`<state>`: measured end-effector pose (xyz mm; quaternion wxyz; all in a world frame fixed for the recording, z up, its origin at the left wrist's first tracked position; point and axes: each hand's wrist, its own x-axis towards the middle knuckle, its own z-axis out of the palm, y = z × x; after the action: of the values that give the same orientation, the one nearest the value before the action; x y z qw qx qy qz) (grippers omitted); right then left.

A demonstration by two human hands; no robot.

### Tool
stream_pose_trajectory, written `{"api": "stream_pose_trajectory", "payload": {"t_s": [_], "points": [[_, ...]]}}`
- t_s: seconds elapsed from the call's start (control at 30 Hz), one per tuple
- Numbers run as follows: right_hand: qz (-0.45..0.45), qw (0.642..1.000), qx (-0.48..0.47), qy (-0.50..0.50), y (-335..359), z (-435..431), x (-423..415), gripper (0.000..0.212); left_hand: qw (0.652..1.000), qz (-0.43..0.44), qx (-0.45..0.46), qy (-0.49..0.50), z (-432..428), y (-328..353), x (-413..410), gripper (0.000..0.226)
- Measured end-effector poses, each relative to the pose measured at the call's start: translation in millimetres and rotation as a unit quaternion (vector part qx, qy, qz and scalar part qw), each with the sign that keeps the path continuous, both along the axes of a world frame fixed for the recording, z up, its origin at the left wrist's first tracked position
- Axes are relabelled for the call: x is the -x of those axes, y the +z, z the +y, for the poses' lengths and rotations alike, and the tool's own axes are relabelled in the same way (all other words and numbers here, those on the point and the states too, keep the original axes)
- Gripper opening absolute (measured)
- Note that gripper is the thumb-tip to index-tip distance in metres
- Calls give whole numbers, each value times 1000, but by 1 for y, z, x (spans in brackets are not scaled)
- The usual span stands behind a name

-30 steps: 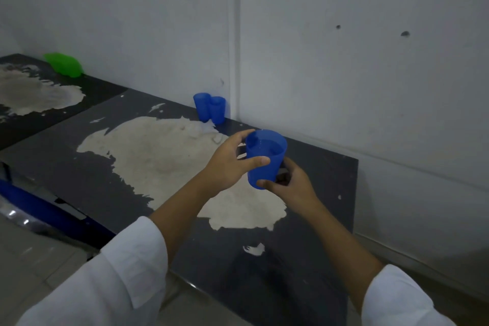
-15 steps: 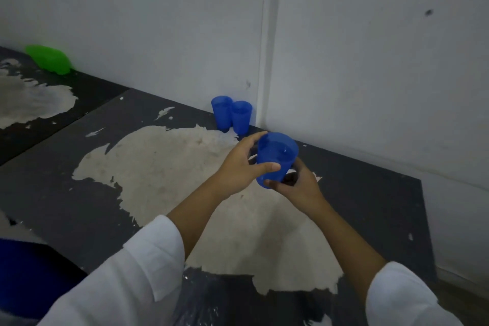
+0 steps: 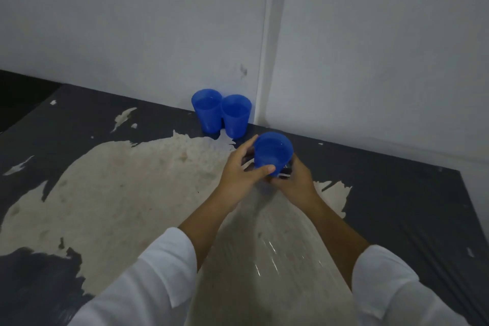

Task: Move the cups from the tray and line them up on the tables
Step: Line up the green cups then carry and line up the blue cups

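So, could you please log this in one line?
left hand, right hand: hold cup | two cups on table by wall | unplaced

Left hand (image 3: 242, 173) and right hand (image 3: 293, 180) hold a blue cup (image 3: 274, 152) near 2 cups (image 3: 221, 114) on the table (image 3: 397, 193).

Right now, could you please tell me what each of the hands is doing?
Left hand: holding the blue cup, thumb curled across its near side.
Right hand: holding the same cup from below and the right.
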<state>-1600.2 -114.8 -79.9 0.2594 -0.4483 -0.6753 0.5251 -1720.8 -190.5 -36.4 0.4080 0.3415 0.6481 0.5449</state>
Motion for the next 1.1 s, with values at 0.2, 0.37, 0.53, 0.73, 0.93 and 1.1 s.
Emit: {"api": "stream_pose_trajectory", "payload": {"t_s": [0.2,0.37,0.53,0.73,0.93,1.1], "points": [[-3,999,-17,-32,-21,28,27,58,1000,-24,5,11,28,-28,26,59],[-1,998,-21,-62,-29,46,44,58,996,-81,24,5,38,-45,34,47],[-7,997,-29,-67,-29,60,56,56,994,-103,12,12,45,-46,36,47],[4,996,-32,-81,-30,69,65,51,992,-124,5,24,57,-44,36,45],[3,995,-49,-86,-32,75,67,49,994,-113,-4,8,63,-43,38,47],[-23,994,-67,-79,-30,81,69,51,993,-118,-11,1,66,-43,37,48]]}}
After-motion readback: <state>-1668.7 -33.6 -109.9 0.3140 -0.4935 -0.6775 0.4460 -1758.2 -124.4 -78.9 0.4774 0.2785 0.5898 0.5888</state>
